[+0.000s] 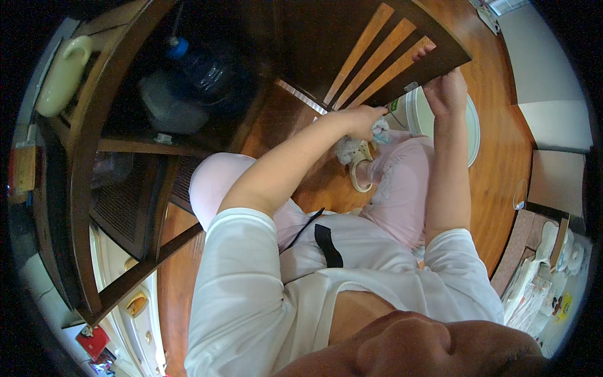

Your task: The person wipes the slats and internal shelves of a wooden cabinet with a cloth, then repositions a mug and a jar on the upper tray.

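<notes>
A dark wooden cabinet door (445, 59) with slatted openings stands swung out ahead of me. My right hand (445, 89) grips its lower edge near a small metal catch, fingertips showing at a slot. Just left of it, my left hand (366, 121) is closed on a crumpled grey cloth (347, 150), close to the door's bottom corner; part of the cloth hangs beneath the palm. The dark cabinet (125, 143) is at the left, and inside it are a large blue water bottle (209, 77) with a blue cap and a pale, cloudy object.
A pale round bucket (473, 127) stands on the wood floor (494, 141) behind my right forearm. My bent knees and a cream clog (360, 184) are below the door. A cream pitcher-like vessel (63, 77) is at far left; white drawers (141, 301) stand at lower left.
</notes>
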Demonstrator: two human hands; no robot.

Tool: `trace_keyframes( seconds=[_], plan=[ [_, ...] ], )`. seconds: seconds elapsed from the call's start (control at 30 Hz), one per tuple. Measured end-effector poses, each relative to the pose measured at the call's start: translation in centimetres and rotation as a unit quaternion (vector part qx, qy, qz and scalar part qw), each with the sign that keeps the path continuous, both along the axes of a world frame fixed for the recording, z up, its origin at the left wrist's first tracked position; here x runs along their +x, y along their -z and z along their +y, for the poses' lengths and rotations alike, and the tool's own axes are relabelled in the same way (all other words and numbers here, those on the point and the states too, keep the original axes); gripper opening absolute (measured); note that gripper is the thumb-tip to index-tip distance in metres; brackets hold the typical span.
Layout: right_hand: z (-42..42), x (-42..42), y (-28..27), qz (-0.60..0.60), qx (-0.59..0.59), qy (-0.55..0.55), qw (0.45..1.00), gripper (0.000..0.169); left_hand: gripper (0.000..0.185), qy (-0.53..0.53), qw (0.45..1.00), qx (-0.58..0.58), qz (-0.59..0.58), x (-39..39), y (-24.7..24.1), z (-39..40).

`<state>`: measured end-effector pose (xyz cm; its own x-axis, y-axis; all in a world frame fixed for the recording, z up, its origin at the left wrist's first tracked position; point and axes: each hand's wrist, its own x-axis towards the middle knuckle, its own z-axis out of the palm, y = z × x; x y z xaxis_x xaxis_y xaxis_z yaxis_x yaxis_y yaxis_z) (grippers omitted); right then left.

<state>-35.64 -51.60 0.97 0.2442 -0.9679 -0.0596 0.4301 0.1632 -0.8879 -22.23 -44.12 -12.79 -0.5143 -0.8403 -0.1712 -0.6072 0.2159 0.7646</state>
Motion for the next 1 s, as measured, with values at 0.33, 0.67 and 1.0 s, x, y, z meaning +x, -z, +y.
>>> trace_keyframes(
  seconds=[0.33, 0.67, 1.0],
  plan=[
    [0.1, -0.3, 0.1, 0.017, -0.002, 0.003, 1.0, 0.03, 0.053, -0.228, 0.969, -0.037, 0.091, -2.7, 1.2, 1.7],
    [-0.5, -1.0, 0.8, 0.021, 0.01, -0.005, 1.0, 0.03, 0.088, -0.322, 0.945, 0.02, 0.054, -4.3, -0.6, 3.9],
    [-0.8, -1.1, 1.1, -0.004, 0.001, -0.05, 0.999, 0.027, 0.068, -0.282, 0.949, -0.083, 0.111, -5.0, 2.6, 5.6]
  ],
)
